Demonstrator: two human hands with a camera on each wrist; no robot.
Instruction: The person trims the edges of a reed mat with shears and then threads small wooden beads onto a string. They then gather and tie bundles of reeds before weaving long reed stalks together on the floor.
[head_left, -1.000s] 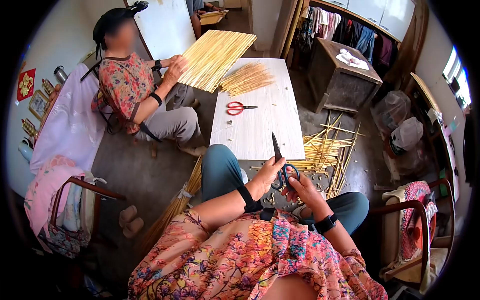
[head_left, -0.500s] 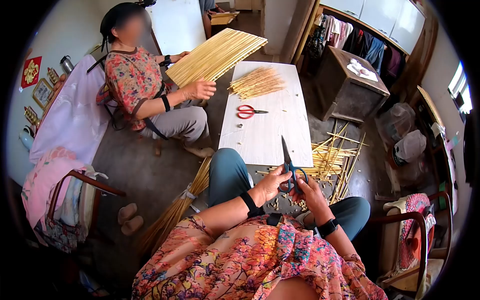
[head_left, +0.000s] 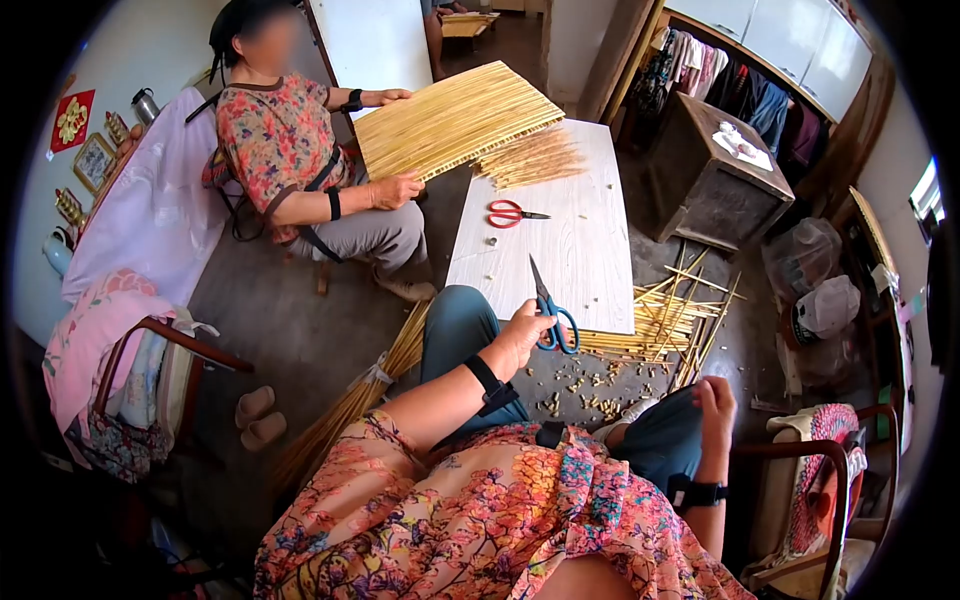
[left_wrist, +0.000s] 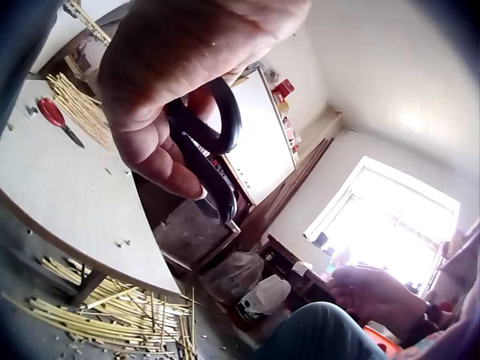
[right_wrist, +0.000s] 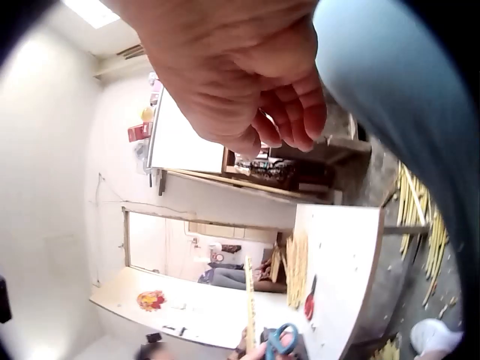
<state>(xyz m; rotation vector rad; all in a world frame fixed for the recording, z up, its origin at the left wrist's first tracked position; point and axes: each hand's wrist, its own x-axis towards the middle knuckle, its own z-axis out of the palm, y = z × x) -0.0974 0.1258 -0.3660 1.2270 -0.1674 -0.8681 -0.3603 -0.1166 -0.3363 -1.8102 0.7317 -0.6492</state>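
Note:
Blue-handled scissors [head_left: 544, 300] are gripped by my left hand [head_left: 522, 336] over the near edge of the table, blades pointing up and away. The left wrist view shows their handle loops [left_wrist: 225, 120] hanging out below the fingers. My right hand [head_left: 714, 402] is raised over the right knee, holding nothing; the right wrist view shows its fingers [right_wrist: 289, 120] loosely bent. Across the table a seated person holds a flat panel of yellow stalks [head_left: 460, 115] with both hands, tilted over their lap.
On the white table [head_left: 590, 260] lie red-handled scissors [head_left: 505, 214] and a spread of thin stalks [head_left: 535, 160]. Long stalks [head_left: 665, 320] are heaped on the floor, with short cut bits [head_left: 590, 400] nearby. A tied bundle [head_left: 375, 375] leans by my left leg; a chair [head_left: 820, 460] stands right.
My right hand has let go of the scissors and moved right, over the knee. My left hand keeps them and has shifted slightly left. The other person has moved the panel lower and turned it.

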